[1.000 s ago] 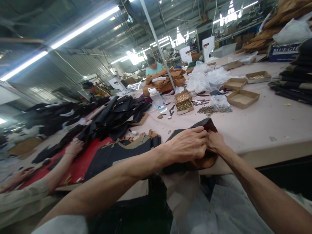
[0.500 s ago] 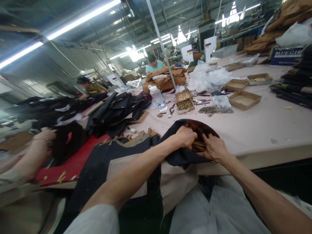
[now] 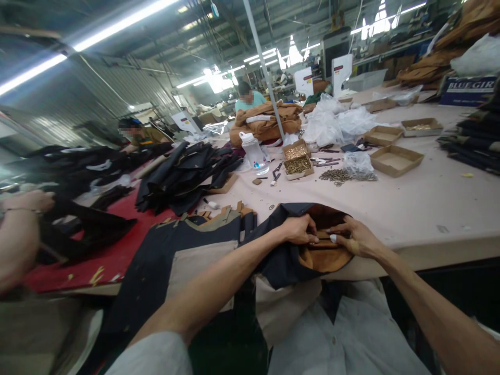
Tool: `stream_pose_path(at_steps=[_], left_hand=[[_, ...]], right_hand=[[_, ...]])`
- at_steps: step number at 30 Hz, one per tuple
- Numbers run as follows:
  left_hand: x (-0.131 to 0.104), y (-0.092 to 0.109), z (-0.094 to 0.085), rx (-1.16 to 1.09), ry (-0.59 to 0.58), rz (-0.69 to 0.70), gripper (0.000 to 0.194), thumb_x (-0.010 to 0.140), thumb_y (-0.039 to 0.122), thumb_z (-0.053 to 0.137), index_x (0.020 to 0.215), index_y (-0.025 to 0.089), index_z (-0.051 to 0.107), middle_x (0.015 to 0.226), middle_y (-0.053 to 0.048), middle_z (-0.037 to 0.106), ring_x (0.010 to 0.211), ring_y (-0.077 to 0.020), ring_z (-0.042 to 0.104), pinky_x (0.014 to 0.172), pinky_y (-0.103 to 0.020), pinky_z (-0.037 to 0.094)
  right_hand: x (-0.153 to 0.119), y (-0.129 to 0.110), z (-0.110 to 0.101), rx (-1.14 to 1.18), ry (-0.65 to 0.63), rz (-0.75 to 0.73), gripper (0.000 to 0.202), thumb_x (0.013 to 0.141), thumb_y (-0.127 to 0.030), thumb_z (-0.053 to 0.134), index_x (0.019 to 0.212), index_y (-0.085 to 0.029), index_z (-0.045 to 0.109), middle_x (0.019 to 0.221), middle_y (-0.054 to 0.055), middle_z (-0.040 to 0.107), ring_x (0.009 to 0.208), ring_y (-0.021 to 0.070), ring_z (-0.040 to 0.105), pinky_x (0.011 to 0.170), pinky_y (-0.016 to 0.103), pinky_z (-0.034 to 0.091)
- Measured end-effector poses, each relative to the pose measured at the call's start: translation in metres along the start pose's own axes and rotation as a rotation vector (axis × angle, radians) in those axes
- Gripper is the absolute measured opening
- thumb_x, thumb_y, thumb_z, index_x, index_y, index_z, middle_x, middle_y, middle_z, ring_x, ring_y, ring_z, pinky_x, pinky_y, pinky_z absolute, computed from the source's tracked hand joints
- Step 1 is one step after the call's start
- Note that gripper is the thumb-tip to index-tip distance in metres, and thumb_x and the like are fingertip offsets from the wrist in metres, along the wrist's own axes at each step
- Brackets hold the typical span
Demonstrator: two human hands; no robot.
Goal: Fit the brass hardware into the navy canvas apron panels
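In front of me at the table edge, a dark navy cloth piece (image 3: 279,265) is folded into a rounded opening. Its brown inner side (image 3: 326,259) shows, with a beige panel hanging below. My left hand (image 3: 300,229) reaches in from the left, fingers closed on the brown material. Opposite it, my right hand (image 3: 358,237) pinches the same brown material at the right rim; something white covers its thumb tip. Exactly what lies between the fingertips is too small to see. Left of my forearm lies another navy piece (image 3: 156,260) with a beige patch (image 3: 199,265).
Cardboard boxes of small metal parts (image 3: 299,166), a loose metal pile (image 3: 335,176) and a water bottle (image 3: 253,153) stand beyond my hands. Dark cloth is heaped (image 3: 175,179) to the left. A co-worker's hand (image 3: 29,200) handles dark cloth over red fabric (image 3: 66,271).
Both hands have shifted within the opening, which now gapes wider and shows more of the brown inside. The co-worker's hand at left has moved further left with the dark cloth.
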State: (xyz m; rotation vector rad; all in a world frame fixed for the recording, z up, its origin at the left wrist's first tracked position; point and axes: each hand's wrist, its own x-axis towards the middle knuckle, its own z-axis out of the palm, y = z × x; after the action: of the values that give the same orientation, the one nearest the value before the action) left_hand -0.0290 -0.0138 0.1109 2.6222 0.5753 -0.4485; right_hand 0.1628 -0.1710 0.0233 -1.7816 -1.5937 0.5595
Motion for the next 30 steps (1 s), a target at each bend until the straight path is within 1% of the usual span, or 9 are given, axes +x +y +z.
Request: stream_pose_path(at_steps=[2, 5, 10, 14, 18, 22, 25, 27, 30], left_hand=[[0.004, -0.003, 0.009, -0.016, 0.034, -0.023, 0.030, 0.081, 0.049, 0.071, 0.100, 0.027, 0.074, 0.103, 0.000, 0.073, 0.089, -0.0177, 0.068, 0.072, -0.024, 0.048], [0.006, -0.004, 0.021, 0.003, 0.102, -0.057, 0.023, 0.084, 0.043, 0.068, 0.098, 0.026, 0.072, 0.103, -0.001, 0.072, 0.091, -0.0185, 0.067, 0.074, -0.025, 0.049], [0.005, -0.003, 0.029, -0.051, 0.164, -0.053, 0.017, 0.089, 0.036, 0.059, 0.097, 0.024, 0.067, 0.100, -0.001, 0.071, 0.091, -0.0176, 0.066, 0.081, -0.026, 0.049], [0.003, 0.001, 0.029, -0.118, 0.179, 0.024, 0.029, 0.088, 0.045, 0.064, 0.110, 0.027, 0.066, 0.107, 0.001, 0.069, 0.097, -0.0178, 0.064, 0.084, -0.026, 0.049], [0.001, 0.010, 0.029, -0.028, 0.199, 0.042, 0.015, 0.088, 0.035, 0.062, 0.098, 0.026, 0.067, 0.106, 0.000, 0.067, 0.100, -0.0188, 0.063, 0.088, -0.027, 0.048], [0.002, 0.014, 0.030, 0.037, 0.248, 0.092, 0.013, 0.089, 0.028, 0.057, 0.100, 0.023, 0.063, 0.108, -0.002, 0.065, 0.102, -0.0199, 0.061, 0.090, -0.028, 0.046], [0.004, 0.012, 0.031, -0.016, 0.255, 0.080, 0.016, 0.092, 0.027, 0.052, 0.104, 0.024, 0.062, 0.098, -0.001, 0.066, 0.094, -0.0181, 0.062, 0.086, -0.027, 0.047], [0.007, 0.011, 0.032, -0.078, 0.268, 0.068, 0.018, 0.093, 0.029, 0.051, 0.106, 0.025, 0.062, 0.098, 0.000, 0.067, 0.093, -0.0168, 0.062, 0.085, -0.026, 0.047], [0.011, 0.009, 0.033, -0.153, 0.250, 0.024, 0.020, 0.093, 0.037, 0.055, 0.106, 0.026, 0.065, 0.097, 0.002, 0.069, 0.090, -0.0156, 0.063, 0.082, -0.024, 0.048]], right_hand=[[-0.002, 0.003, 0.005, 0.026, 0.036, 0.007, 0.031, 0.084, -0.033, 0.068, 0.112, -0.028, 0.080, 0.103, 0.007, 0.064, 0.096, 0.0245, 0.062, 0.082, 0.033, 0.050], [-0.003, 0.010, 0.014, 0.106, 0.115, -0.052, 0.025, 0.079, -0.031, 0.071, 0.101, -0.026, 0.081, 0.106, 0.007, 0.065, 0.097, 0.0249, 0.063, 0.082, 0.034, 0.051], [-0.001, 0.024, 0.020, 0.200, 0.174, -0.121, 0.013, 0.076, -0.027, 0.072, 0.087, -0.023, 0.077, 0.105, 0.007, 0.067, 0.095, 0.0237, 0.064, 0.085, 0.035, 0.050], [0.001, 0.023, 0.018, 0.135, 0.167, -0.156, 0.012, 0.075, -0.025, 0.071, 0.086, -0.022, 0.070, 0.103, 0.006, 0.067, 0.094, 0.0241, 0.063, 0.084, 0.035, 0.049], [0.001, 0.016, 0.012, 0.070, 0.149, -0.153, 0.012, 0.075, -0.026, 0.071, 0.084, -0.021, 0.065, 0.101, 0.006, 0.066, 0.091, 0.0237, 0.061, 0.082, 0.035, 0.048], [-0.001, 0.011, 0.009, 0.049, 0.145, -0.163, 0.010, 0.077, -0.024, 0.068, 0.086, -0.022, 0.063, 0.092, 0.005, 0.065, 0.086, 0.0224, 0.059, 0.078, 0.033, 0.046], [-0.003, 0.011, 0.011, 0.079, 0.158, -0.104, 0.011, 0.078, -0.024, 0.066, 0.089, -0.022, 0.065, 0.090, 0.004, 0.065, 0.080, 0.0207, 0.059, 0.071, 0.030, 0.045], [-0.004, 0.013, 0.014, 0.115, 0.160, -0.069, 0.015, 0.080, -0.027, 0.065, 0.094, -0.023, 0.068, 0.092, 0.004, 0.067, 0.077, 0.0199, 0.059, 0.067, 0.029, 0.044], [-0.003, 0.017, 0.016, 0.137, 0.161, -0.062, 0.019, 0.081, -0.029, 0.064, 0.097, -0.023, 0.071, 0.092, 0.004, 0.069, 0.077, 0.0202, 0.060, 0.068, 0.029, 0.044]])
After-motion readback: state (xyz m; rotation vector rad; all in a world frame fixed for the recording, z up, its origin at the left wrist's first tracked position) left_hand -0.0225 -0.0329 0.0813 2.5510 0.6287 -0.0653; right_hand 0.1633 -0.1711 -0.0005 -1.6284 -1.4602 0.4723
